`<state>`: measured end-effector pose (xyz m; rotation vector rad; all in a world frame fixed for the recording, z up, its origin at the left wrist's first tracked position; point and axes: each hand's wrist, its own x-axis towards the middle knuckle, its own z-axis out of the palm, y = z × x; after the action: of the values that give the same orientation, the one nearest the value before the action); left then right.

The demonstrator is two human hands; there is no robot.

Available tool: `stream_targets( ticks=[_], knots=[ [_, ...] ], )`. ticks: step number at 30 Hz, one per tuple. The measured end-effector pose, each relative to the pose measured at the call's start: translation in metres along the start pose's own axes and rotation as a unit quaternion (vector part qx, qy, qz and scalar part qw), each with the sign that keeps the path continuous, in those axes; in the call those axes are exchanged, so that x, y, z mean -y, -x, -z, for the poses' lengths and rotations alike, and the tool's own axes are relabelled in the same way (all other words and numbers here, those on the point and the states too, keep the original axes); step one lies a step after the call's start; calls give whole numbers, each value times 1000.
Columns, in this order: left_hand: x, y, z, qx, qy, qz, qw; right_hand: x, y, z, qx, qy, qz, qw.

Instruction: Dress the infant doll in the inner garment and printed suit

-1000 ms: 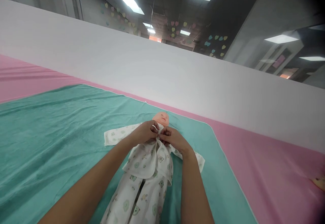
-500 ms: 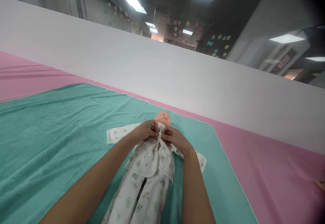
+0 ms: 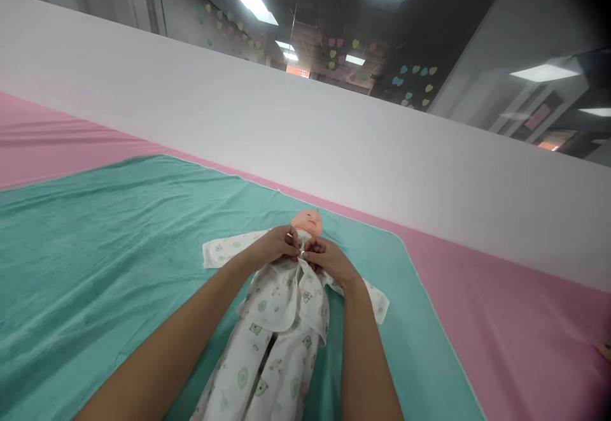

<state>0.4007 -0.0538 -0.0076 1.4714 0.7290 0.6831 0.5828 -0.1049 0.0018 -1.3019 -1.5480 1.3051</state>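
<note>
A baby doll (image 3: 308, 221) lies on its back, its head toward the wall. It wears a white printed jacket (image 3: 272, 297) and matching trousers (image 3: 238, 370). My left hand (image 3: 277, 246) pinches the jacket's front edge at the upper chest. Close beside it, my right hand (image 3: 329, 256) pinches the opposite front edge, fingertips almost meeting the left ones. A small pale spot shows between the fingertips; whether it is a button or a snap I cannot tell. Below my hands the jacket front hangs partly apart. Both sleeves stretch out sideways.
A green cloth (image 3: 119, 236) lies under the doll, over a pink cover (image 3: 501, 306). Behind stands a low white wall (image 3: 286, 128) with a mirror or glass panel (image 3: 324, 20) above it. Something small and skin-toned (image 3: 605, 349) shows at the right edge.
Almost nothing differs. The view has shifted slightly, and both hands stay pinched on the jacket front at the same place.
</note>
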Motion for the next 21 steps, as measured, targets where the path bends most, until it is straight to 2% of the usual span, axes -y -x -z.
stream_targets(
  ticks=[4, 7, 12, 21],
  knots=[
    [3, -1, -1, -24, -60, -4, 998, -3, -1, -1, -5, 0, 12, 1000],
    [2, -1, -4, -25, -59, -18, 998, -5, -2, 0, -2, 0, 15, 1000],
    [-3, 3, -10, -59, -70, -38, 995, -7, -4, 0, -16, 8, 12, 1000],
    [-3, 4, -12, -63, -77, -38, 994, -12, -6, 0, -19, 12, 16, 1000]
  ],
)
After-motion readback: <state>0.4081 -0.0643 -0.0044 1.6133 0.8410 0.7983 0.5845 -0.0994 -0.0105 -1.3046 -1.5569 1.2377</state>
